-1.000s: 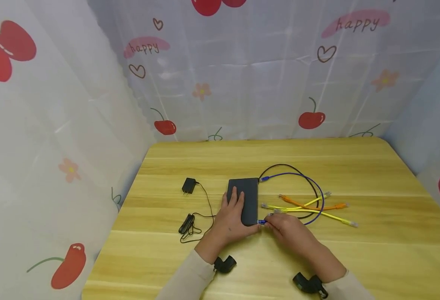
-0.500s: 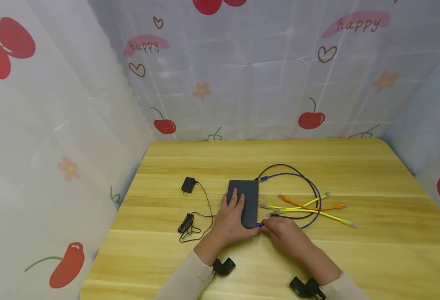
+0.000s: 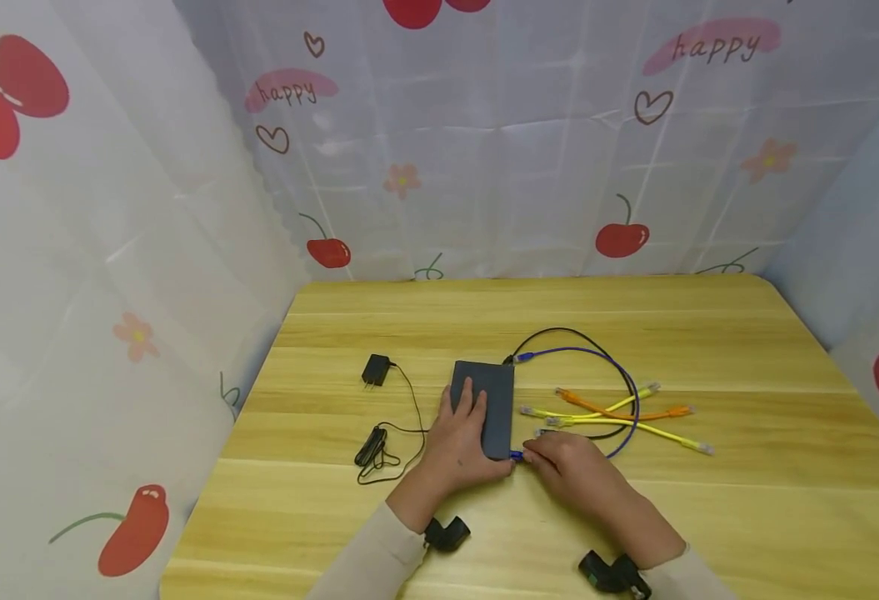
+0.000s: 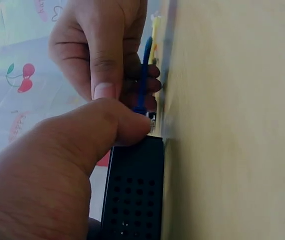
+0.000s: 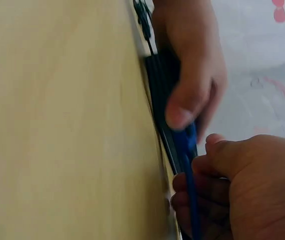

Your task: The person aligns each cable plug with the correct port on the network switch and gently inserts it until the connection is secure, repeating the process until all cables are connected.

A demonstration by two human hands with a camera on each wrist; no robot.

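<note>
A flat dark network box (image 3: 493, 417) lies on the table, its vent holes showing in the left wrist view. My left hand (image 3: 460, 446) rests on it with fingers spread over the top and the thumb at the near right corner. At that corner, my right hand (image 3: 570, 467) pinches a blue network cable (image 5: 191, 200) just behind its plug (image 3: 516, 456). The plug meets the box's right side, partly hidden by my left thumb in the left wrist view. The blue cable's other plug (image 3: 525, 357) is at the far right corner of the box, beside a black cable (image 3: 559, 330).
Right of the box lie loose yellow cables (image 3: 656, 433), partly crossed by an orange cable (image 3: 637, 415). A black power adapter (image 3: 376, 370) and its bundled cord (image 3: 372, 450) lie to the left. Printed curtains (image 3: 484, 167) stand behind the table (image 3: 784, 517).
The box has shifted slightly left and toward me, with both hands on the work. My right hand and the blue plug have moved a little left and nearer along with it.
</note>
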